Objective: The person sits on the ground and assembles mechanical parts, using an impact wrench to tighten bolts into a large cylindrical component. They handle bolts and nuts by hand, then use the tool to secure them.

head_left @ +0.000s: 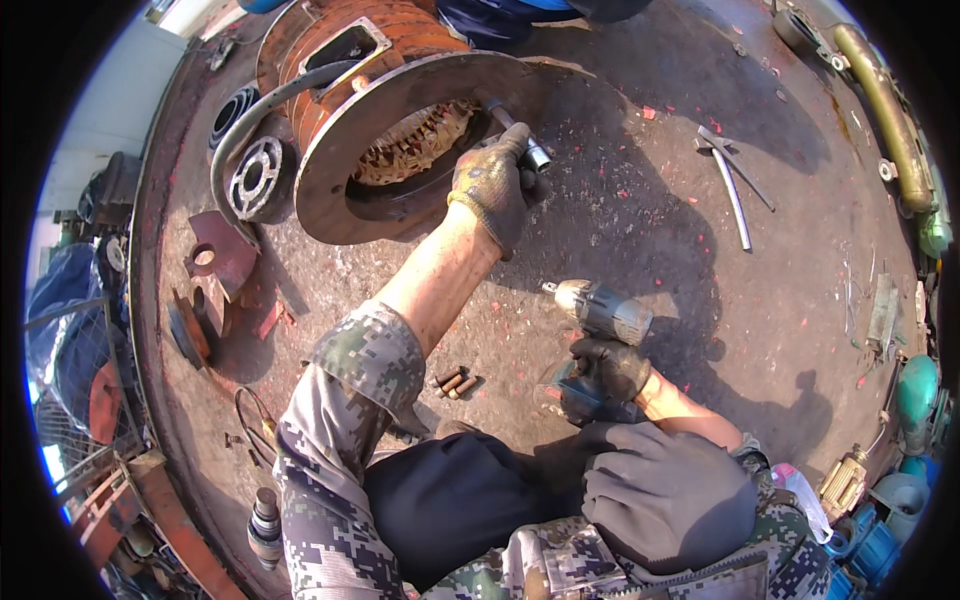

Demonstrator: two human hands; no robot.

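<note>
Head view: two gloved hands at a rusty round electric motor housing lying on its side on the stained workshop floor.

Left hand, arm stretched forward, grips a steel socket extension bar at the housing's flange rim. Right hand, drawn in near the knee, clasps a grey cordless impact wrench. The bar could slip off the rim if tilted; loose rusty bolts could roll underfoot.
</note>
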